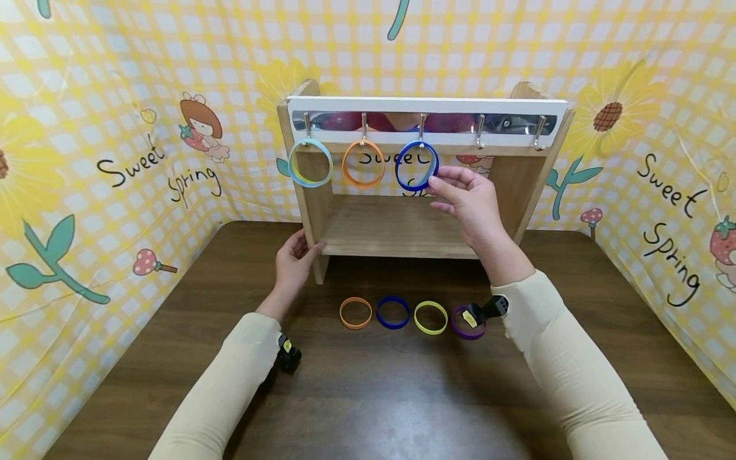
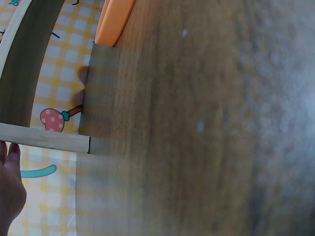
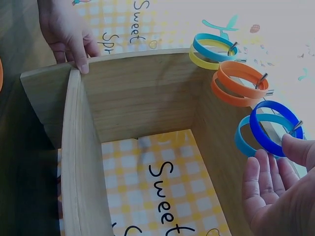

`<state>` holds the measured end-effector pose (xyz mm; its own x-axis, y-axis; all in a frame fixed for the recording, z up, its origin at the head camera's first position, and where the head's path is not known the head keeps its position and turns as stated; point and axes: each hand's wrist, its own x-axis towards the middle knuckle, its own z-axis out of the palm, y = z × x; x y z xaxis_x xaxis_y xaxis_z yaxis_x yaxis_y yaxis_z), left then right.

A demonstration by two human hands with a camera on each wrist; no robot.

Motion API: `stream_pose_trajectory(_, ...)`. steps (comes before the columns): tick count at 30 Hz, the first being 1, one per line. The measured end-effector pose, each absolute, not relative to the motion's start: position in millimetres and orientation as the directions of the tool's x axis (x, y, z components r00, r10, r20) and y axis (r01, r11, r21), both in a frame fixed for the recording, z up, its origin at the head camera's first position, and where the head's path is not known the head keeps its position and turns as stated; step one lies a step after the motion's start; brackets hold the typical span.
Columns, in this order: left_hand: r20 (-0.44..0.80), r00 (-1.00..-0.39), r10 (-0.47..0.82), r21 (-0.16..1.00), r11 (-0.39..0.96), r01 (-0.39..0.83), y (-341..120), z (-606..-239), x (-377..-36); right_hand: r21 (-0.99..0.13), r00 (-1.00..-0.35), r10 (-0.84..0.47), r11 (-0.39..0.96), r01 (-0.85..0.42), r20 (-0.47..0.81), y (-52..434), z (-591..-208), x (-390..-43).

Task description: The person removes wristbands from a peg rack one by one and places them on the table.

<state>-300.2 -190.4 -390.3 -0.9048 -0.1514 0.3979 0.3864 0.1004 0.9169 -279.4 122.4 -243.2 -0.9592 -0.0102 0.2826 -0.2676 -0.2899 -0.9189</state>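
The blue ring [image 1: 416, 165] is a thin, glossy hoop of deep blue plastic, hanging upright from the third hook [image 1: 422, 125] from the left on the wooden rack [image 1: 520, 185]; from the right wrist view a lighter blue ring [image 3: 243, 140] hangs with it on the same hook. The right hand [image 1: 468, 198] is raised beside it, its fingertips [image 1: 435, 184] at the ring's right edge, the fingers nearly straight and loosely spread; whether thumb and forefinger actually pinch the ring cannot be told. To the left on the rail hang an orange ring [image 1: 363, 163] and a pale blue-and-yellow ring [image 1: 310, 163], each on its own hook. The left hand [image 1: 293, 262] rests against the rack's lower left corner, fingers relaxed along the wood. On the dark table [image 1: 374, 396] in front of the rack lie four more rings in a row: orange [image 1: 355, 313], blue [image 1: 393, 312], yellow [image 1: 430, 317] and purple [image 1: 467, 322].
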Motion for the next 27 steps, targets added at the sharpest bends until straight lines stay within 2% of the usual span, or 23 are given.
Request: stream_pose_trajectory(27,0.405,-0.903,-0.147,0.914,0.094,0.395,-191.3,-392.6,-302.4,-0.912,-0.959,-0.011,-0.311,-0.266,0.283,125.5,-240.8,-272.2)
